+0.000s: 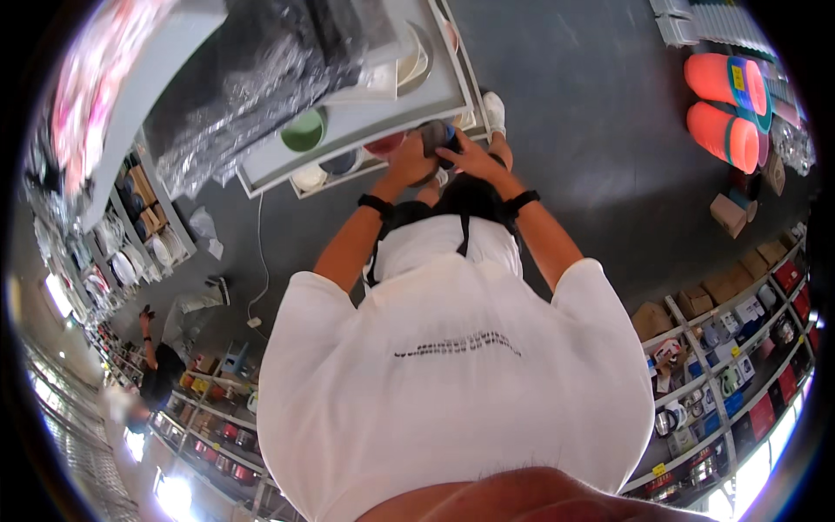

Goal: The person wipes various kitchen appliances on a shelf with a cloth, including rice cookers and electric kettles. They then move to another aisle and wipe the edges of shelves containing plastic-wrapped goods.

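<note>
Can find the dark rounded thing (pixel 432 137) near the upper middle of the view, held in front of the body, between the left hand (pixel 410 161) and the right hand (pixel 472 158). Clasped on its left side by the left hand, with bent fingers partly hidden; held on its right and near side by the right hand, with fingers reaching close to the blue part (pixel 451 137). Closed on it, therefore, from both sides, with little space from one hand to the other. Cannot tell the exact kind of the thing, being small and partly covered by the fingers, nor whether made of one piece or of two put together. See behind the grip, in this view, the near edge of a grey display table (pixel 370 119) with pale rim; cannot tell whether touching it. To the left of the left hand, lower than the tabletop, notice a red bowl (pixel 384 146) nearest, then a dark bowl (pixel 341 163), then a cream bowl (pixel 309 179). On the tabletop, farther left, see a green bowl (pixel 303 131). Beyond the right hand, near the table corner, notice a white shoe (pixel 493 111).
</note>
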The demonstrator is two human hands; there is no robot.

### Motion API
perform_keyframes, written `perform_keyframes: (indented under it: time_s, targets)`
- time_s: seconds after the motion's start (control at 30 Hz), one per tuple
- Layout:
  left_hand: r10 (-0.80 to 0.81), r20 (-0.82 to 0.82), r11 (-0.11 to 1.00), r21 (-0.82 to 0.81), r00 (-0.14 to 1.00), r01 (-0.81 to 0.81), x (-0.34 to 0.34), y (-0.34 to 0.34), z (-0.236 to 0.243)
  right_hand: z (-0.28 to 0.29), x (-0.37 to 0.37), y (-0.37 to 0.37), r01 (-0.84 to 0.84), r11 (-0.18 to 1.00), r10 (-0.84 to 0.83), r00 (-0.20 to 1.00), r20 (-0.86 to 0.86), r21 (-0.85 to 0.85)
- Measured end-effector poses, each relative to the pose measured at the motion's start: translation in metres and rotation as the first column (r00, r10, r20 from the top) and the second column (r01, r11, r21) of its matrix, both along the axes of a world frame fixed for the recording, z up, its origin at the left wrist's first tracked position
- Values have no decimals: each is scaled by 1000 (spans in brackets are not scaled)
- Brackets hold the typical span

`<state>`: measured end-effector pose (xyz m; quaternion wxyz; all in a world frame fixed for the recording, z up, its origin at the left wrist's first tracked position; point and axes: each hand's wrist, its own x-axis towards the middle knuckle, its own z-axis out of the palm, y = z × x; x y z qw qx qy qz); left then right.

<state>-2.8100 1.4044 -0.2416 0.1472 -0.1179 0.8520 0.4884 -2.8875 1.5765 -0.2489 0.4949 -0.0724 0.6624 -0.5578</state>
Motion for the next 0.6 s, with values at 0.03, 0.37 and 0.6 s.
perform_keyframes:
  time_s: [0.03, 0.37, 0.6]
  targets:
    - [45, 1, 999, -3, 999, -45, 0, 7, -31, -3, -6, 1, -32, 987, 40, 998, -49, 159]
    - [47, 194, 958, -288, 980, 10, -117, 23, -85, -113, -66, 30, 153, 914, 0, 925, -379, 374]
    - [322, 119, 908, -322, 939, -270, -186, 12, -113, -91, -174, -14, 151, 938, 35, 854, -520, 311]
